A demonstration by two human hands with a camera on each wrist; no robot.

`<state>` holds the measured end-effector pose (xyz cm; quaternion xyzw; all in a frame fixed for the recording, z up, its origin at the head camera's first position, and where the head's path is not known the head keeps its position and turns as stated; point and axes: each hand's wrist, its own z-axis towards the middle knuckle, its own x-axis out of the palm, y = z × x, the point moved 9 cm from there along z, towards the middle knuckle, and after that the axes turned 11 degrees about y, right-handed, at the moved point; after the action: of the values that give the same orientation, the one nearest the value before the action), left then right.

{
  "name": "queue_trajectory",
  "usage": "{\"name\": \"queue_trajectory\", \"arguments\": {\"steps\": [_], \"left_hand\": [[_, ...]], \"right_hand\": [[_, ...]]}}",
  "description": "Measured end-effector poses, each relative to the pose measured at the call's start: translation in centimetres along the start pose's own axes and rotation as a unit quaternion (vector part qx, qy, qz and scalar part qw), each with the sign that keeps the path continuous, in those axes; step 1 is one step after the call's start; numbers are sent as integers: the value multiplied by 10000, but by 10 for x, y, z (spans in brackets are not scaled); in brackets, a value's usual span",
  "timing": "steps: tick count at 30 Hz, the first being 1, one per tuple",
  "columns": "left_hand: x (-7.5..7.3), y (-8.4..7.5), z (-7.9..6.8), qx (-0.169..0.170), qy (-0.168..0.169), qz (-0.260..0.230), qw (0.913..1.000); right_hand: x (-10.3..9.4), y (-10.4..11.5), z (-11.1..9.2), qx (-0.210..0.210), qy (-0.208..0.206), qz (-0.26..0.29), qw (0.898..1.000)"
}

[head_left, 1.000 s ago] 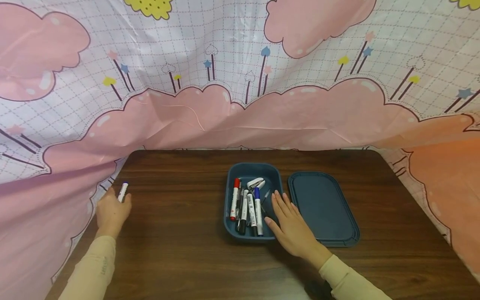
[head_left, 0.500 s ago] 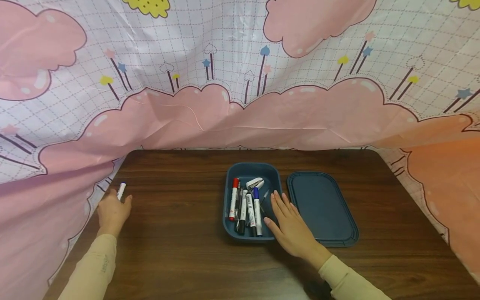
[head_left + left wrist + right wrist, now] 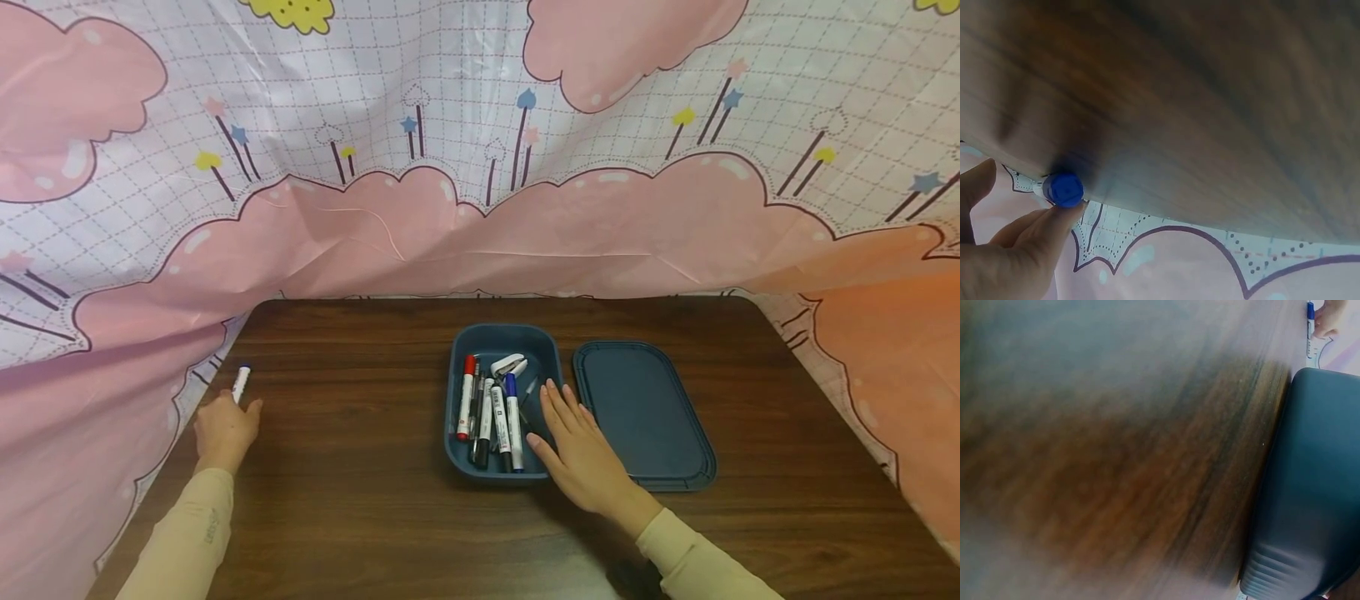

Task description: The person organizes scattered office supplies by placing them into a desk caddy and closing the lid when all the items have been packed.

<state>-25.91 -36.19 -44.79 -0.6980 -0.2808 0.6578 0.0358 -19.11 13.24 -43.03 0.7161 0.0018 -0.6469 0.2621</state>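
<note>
My left hand (image 3: 227,433) is near the table's left edge, beside a white marker with a blue end (image 3: 241,383). In the left wrist view the thumb stands apart from the marker's blue end (image 3: 1065,190), while a fingertip is at or very near it. The marker lies on the table. My right hand (image 3: 585,462) lies with straight fingers over the right rim of a dark blue box (image 3: 504,332). Inside the box are several markers and pens, among them a red-capped marker (image 3: 467,398) and a blue-capped marker (image 3: 514,425), plus a white stapler-like item (image 3: 509,364).
A dark blue lid (image 3: 645,417) lies flat to the right of the box. The brown wooden table (image 3: 352,500) stretches between the box and my left hand. A pink and white patterned cloth (image 3: 465,242) hangs behind and at both sides.
My left hand has drawn back slightly from the marker, which stays on the table. The right hand and box hold still. The head view has shifted slightly.
</note>
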Motion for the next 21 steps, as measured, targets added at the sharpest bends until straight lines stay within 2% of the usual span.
{"name": "queue_trajectory", "arguments": {"steps": [5,12,21], "left_hand": [[-1,1,-4,59,0,-3,10000],[-3,-3,-7,382,-206,152,9989],[-2,-1,-6,445,-191,207,9986]], "right_hand": [[1,0,0,11,19,-10,10000],[-1,0,0,8,-13,-5,10000],[1,-1,0,32,-2,-8,10000]]}}
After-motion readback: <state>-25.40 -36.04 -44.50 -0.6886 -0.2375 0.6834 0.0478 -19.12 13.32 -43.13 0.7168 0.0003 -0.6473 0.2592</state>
